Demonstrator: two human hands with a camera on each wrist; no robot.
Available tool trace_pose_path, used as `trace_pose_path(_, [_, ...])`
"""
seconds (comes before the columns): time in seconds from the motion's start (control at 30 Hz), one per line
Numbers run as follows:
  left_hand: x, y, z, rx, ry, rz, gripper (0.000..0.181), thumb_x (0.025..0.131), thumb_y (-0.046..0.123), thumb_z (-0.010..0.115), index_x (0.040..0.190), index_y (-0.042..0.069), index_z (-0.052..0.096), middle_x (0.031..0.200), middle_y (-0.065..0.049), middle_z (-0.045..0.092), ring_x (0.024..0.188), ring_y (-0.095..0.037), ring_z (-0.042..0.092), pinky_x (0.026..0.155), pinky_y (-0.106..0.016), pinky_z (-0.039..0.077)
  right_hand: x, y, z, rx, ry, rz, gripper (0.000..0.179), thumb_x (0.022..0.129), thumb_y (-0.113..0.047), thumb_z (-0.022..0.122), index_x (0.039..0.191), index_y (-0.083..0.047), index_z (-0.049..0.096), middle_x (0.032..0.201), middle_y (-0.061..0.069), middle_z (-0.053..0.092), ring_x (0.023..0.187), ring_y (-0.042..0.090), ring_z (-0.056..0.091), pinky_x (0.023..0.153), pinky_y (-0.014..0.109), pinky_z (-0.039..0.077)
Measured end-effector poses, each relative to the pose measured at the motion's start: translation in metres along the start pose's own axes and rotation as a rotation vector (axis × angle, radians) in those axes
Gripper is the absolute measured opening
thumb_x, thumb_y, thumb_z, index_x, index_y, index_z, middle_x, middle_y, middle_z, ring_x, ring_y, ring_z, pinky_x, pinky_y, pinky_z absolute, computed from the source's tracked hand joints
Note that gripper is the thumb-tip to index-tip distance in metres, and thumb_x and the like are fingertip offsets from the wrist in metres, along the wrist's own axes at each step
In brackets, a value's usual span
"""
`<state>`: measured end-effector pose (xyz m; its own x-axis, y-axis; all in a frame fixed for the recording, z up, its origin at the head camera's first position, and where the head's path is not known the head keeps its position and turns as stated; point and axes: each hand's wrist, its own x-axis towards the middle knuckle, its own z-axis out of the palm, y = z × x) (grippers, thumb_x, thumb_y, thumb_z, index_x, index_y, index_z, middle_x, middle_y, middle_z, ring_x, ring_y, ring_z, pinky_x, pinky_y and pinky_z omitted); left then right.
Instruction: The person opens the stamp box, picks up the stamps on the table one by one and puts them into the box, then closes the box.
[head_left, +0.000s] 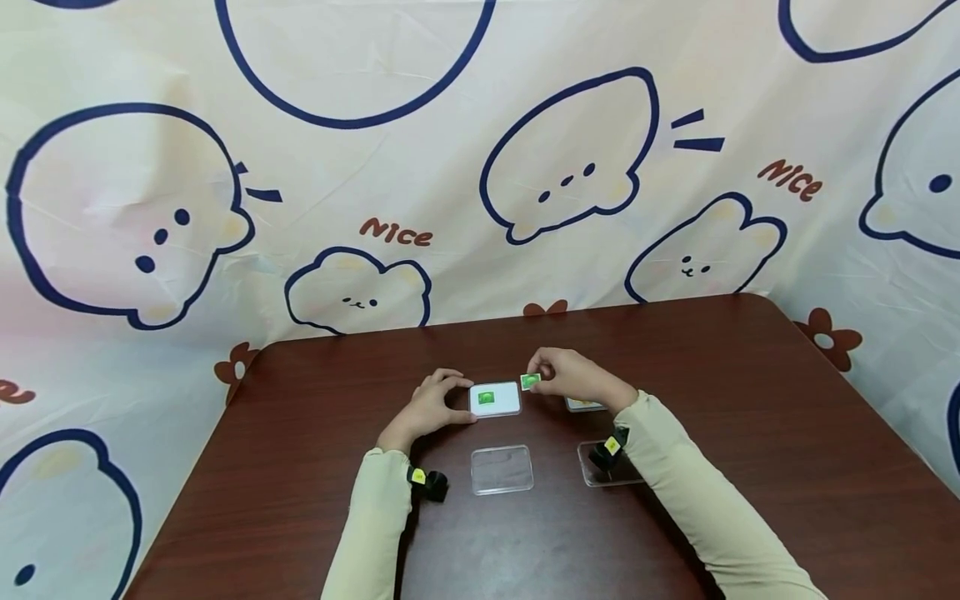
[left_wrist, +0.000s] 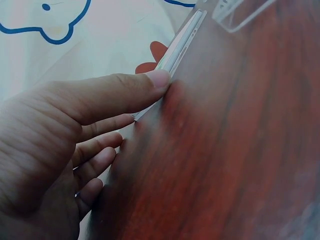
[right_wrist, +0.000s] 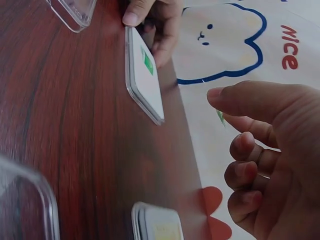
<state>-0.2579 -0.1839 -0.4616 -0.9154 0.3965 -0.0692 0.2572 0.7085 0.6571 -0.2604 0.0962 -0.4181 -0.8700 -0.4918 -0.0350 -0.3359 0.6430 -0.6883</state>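
Observation:
A shallow clear case (head_left: 506,403) with a white top surface lies on the table, and a small green card (head_left: 486,398) rests on that white surface. My left hand (head_left: 426,410) holds the case at its left end, thumb on the near corner and a fingertip on the far one. In the left wrist view the thumb presses along the edge of the case (left_wrist: 186,42). Just right of the case, my right hand (head_left: 576,377) pinches another small green card (head_left: 530,382) above the table. The right wrist view shows only a sliver of that card (right_wrist: 220,117) behind the thumb.
A clear empty lid (head_left: 502,470) lies on the table (head_left: 300,517) nearer to me. Another clear lid (head_left: 592,477) sits under my right wrist. Partly hidden by the right hand is a second case (head_left: 582,406) with yellowish print. A patterned cloth (head_left: 450,183) hangs behind the table.

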Motion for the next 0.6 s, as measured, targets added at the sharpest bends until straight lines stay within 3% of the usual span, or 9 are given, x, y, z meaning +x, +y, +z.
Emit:
trace_pose_path(0.33, [0.000, 0.000, 0.002, 0.009, 0.004, 0.003, 0.056, 0.078, 0.031, 0.080, 0.129, 0.017, 0.061, 0.144, -0.005, 0.042, 0.134, -0.031, 0.036, 0.110, -0.054, 0.025, 0.014, -0.005, 0.019, 0.009, -0.035, 0.032, 0.015, 0.088, -0.017, 0.070, 0.099, -0.011, 0.061, 0.076, 0.000, 0.044, 0.064, 0.011, 0.041, 0.061, 0.025, 0.036])
trace_pose_path(0.6, [0.000, 0.000, 0.000, 0.001, 0.001, -0.001, 0.056, 0.078, 0.031, 0.080, 0.129, 0.017, 0.061, 0.145, -0.004, 0.042, 0.134, -0.031, 0.036, 0.110, -0.054, 0.025, 0.024, -0.009, 0.029, 0.035, -0.083, 0.042, 0.017, 0.089, -0.016, 0.069, 0.103, -0.010, 0.062, 0.074, 0.000, 0.048, 0.061, 0.011, 0.043, 0.060, 0.025, 0.037])
